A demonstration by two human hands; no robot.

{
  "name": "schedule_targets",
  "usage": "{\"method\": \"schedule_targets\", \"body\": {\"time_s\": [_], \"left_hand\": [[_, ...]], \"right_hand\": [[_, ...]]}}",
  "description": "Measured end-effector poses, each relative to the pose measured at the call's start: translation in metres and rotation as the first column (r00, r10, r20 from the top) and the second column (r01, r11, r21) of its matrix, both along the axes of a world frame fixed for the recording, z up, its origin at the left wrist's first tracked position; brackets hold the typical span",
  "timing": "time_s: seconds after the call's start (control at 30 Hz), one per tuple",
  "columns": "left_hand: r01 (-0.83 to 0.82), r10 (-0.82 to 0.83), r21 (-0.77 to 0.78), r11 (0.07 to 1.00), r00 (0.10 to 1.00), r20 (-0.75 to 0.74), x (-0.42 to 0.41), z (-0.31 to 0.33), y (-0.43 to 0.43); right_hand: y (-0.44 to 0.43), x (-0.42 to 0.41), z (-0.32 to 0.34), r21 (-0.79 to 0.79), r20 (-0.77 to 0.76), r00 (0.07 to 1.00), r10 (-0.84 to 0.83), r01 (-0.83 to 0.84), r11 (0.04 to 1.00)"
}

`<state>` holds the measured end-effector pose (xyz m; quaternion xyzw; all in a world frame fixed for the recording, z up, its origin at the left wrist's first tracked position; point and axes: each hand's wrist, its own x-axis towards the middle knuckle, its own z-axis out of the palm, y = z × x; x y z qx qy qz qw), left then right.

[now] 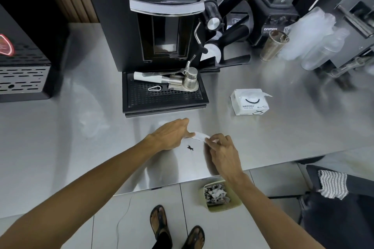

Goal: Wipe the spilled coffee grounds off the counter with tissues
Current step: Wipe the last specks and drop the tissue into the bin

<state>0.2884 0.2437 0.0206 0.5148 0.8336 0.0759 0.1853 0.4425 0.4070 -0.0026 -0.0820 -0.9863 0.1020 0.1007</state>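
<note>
White tissue [199, 136] pinched by left hand [172, 135] and right hand [222, 151] | coffee grounds [190, 148] on counter [263, 137] between them

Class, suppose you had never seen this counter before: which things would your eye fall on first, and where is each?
First come the hands at the centre: the left hand and right hand pinch a white tissue between them, close by a small dark patch of coffee grounds on the steel counter. Behind them stands the black coffee machine, with a white tissue pack to its right.
</note>
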Motion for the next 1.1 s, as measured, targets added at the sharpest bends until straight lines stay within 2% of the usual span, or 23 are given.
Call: {"method": "schedule_targets", "body": {"time_s": [0.1,0.27,0.4,0.5,0.7,0.93,1.1], "left_hand": [[-0.02,0.02,-0.003,1.0,1.0,0.024,0.013,-0.003,-0.01],[-0.122,0.12,0.023,0.992,0.989,0.089,0.038,-0.003,-0.018],[-0.238,0.238,-0.027,0.971,0.949,0.206,0.045,-0.003,-0.02],[-0.252,0.258,-0.058,0.966,0.923,0.284,0.043,0.001,-0.019],[-0.312,0.294,0.009,0.95,0.903,0.313,0.046,0.002,-0.017],[-0.39,0.343,0.1,0.915,0.884,0.317,0.048,-0.006,-0.015],[-0.435,0.378,0.141,0.889,0.873,0.308,0.05,-0.013,-0.015]], "right_hand": [[-0.027,0.005,0.0,-0.075,0.014,1.0,-0.026,0.027,0.997],[-0.058,0.006,0.007,-0.237,0.176,0.979,-0.099,0.14,0.961],[-0.067,0.003,0.008,-0.261,0.199,0.976,-0.091,0.143,0.955],[-0.067,-0.003,0.009,-0.253,0.24,0.967,-0.08,0.142,0.957],[-0.065,-0.017,0.018,-0.238,0.344,0.924,-0.167,0.257,0.937],[-0.062,-0.025,0.012,-0.364,0.322,0.89,-0.324,0.432,0.825],[-0.061,-0.026,0.012,-0.445,0.247,0.918,-0.31,0.392,0.806]]}}
